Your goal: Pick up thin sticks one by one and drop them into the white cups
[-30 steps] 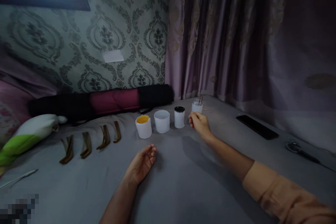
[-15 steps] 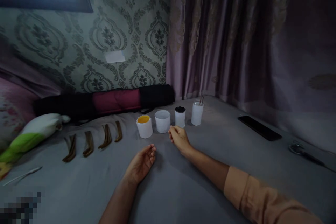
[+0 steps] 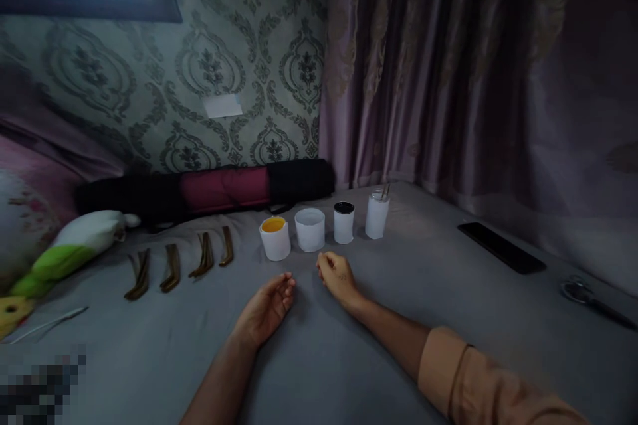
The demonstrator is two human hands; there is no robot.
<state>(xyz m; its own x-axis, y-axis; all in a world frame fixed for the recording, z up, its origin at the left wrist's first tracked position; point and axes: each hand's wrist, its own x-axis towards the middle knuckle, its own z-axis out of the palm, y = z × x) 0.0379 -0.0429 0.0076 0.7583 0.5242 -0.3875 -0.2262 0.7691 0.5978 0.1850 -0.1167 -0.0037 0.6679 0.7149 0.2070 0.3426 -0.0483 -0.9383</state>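
My left hand point(image 3: 266, 307) rests on the grey sheet, palm turned inward, fingers loosely curled and apart with nothing in them. To its right, my right hand point(image 3: 339, 277) is closed in a loose fist; I see nothing sticking out of it. Just beyond the hands stand several white-wrapped containers in a row. One is a cup with a yellow inside point(image 3: 276, 246), then comes a wide white cup point(image 3: 310, 239), then a narrower cup with a dark top point(image 3: 343, 226). Rightmost is a taller jar point(image 3: 376, 220) with thin sticks poking out. Neither hand touches them.
Several bent brown strip bundles point(image 3: 172, 269) lie in a row at left, near a stuffed toy point(image 3: 74, 239) and a white cable point(image 3: 50, 325). A long black and maroon bag point(image 3: 224, 187) lies along the wall. On the right are a black phone point(image 3: 501, 247) and a dark-handled object point(image 3: 598, 302).
My right hand has drawn back slightly toward me, away from the dark-topped cup. My left hand stays almost in place. The view has shifted a little.
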